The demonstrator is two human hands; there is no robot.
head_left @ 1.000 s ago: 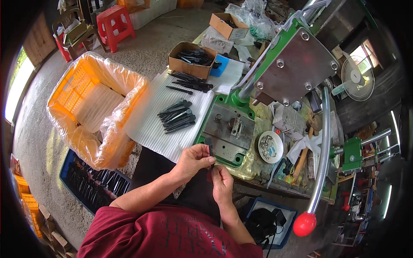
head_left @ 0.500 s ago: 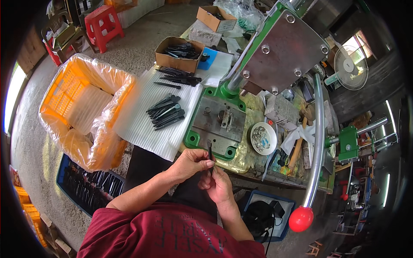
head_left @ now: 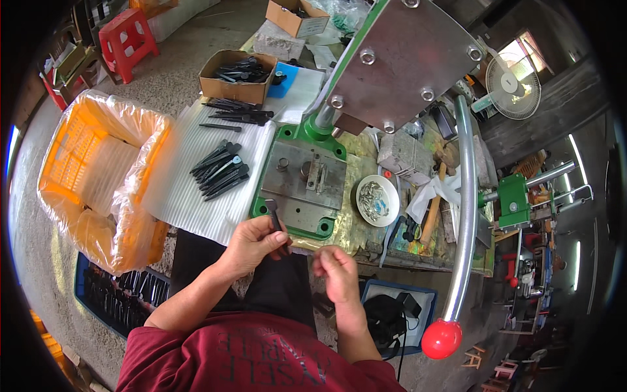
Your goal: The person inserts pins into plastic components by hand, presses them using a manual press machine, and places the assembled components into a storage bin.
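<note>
Pinched between the thumb and fingers of my left hand point(head_left: 251, 247) is a slim black rod-like part point(head_left: 274, 215) with a wider flat head. It stands tilted in front of the green press base point(head_left: 305, 230). To its right my right hand point(head_left: 338, 269) is apart from the part, fingers curled in toward the thumb; whatever they may hold is hidden. A small metal fixture point(head_left: 317, 176) sits on the press plate. Several similar black parts point(head_left: 221, 170) lie in a pile on white foam sheeting point(head_left: 173, 186) at the left.
An orange crate point(head_left: 72, 173) lined with clear plastic stands left. A cardboard box point(head_left: 208, 85) of black parts is behind the foam. Right of the press are a white bowl point(head_left: 391, 212) of small metal pieces, a hammer point(head_left: 434, 209), and a long lever point(head_left: 464, 261) with a red knob.
My hands have come apart; the right one has let go of the black part. My left hand keeps hold of it, its head leaning more to the left. The whole view has shifted.
</note>
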